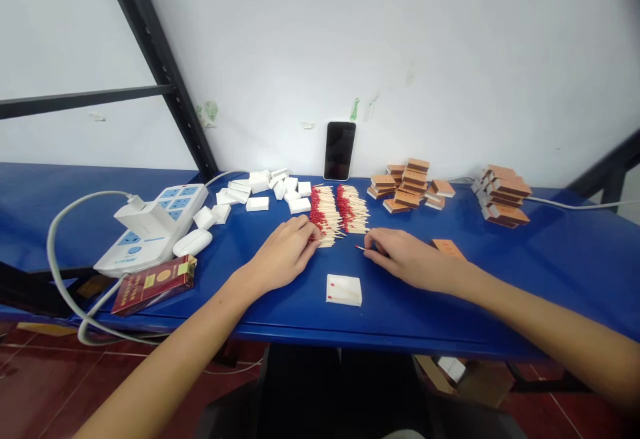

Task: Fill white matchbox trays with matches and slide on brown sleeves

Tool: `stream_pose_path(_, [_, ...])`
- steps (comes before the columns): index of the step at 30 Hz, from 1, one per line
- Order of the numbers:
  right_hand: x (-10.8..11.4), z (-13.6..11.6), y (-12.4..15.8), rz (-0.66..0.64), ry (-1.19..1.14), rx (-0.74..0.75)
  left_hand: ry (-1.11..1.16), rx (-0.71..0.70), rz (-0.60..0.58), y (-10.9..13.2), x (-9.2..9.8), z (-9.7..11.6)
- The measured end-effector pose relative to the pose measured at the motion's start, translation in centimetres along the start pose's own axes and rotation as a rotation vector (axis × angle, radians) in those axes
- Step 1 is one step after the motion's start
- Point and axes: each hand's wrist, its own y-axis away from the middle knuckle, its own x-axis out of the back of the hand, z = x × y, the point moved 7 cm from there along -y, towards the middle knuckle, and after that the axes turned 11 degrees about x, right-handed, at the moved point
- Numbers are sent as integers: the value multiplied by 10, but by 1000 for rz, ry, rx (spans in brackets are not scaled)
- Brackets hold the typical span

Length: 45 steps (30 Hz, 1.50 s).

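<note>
My right hand (400, 255) pinches a single red-tipped match (361, 248) by its stick, with the head pointing left. My left hand (285, 252) is closed at the near-left edge of a pile of matches (325, 209); whatever its fingertips hold is hidden. A second pile of matches (353, 211) lies just to the right of the first, red heads to the left. Between my hands, nearer the front edge, a white matchbox tray (345, 291) lies with a couple of red match heads showing in it. An orange matchbox sleeve (449, 248) rests behind my right wrist.
Several white trays (257, 203) lie at the back left. Stacked orange matchboxes (410, 185) and another stack (503, 195) stand at the back right. A phone (340, 151) leans on the wall. At left are a power strip (155, 225), a white cable (53, 252) and a dark red packet (155, 283).
</note>
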Motion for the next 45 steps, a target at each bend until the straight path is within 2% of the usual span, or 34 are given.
stream_pose_path(5, [-5,-6,-2,-12,10,58,147,24,-33,1,2,0])
stream_pose_path(9, [-7,-8,-2,15,-52,74,282,83,-68,5,7,8])
stream_pose_path(14, [-9,-1,2,118,-120,83,546,178,-264,13,3,27])
stream_pose_path(16, [-9,-1,3,137,-147,102,515,171,-292,14,1,34])
stream_pose_path(20, [-3,0,4,171,-213,128,342,130,-271,16,-1,41])
stream_pose_path(24, [-2,-3,4,157,-259,139,270,139,-321,20,-5,43])
stream_pose_path(28, [-8,-8,5,109,-199,168,241,100,-278,26,-1,47])
stream_pose_path(32, [-14,-11,3,71,-95,183,177,15,-265,32,-5,53])
stream_pose_path(36, [-18,-19,-11,63,-52,242,189,43,-285,37,-13,52])
stream_pose_path(41, [-21,-26,-43,145,-45,262,233,137,-264,49,-15,50])
stream_pose_path(45, [-22,-28,-59,159,-45,267,239,190,-236,63,-16,50])
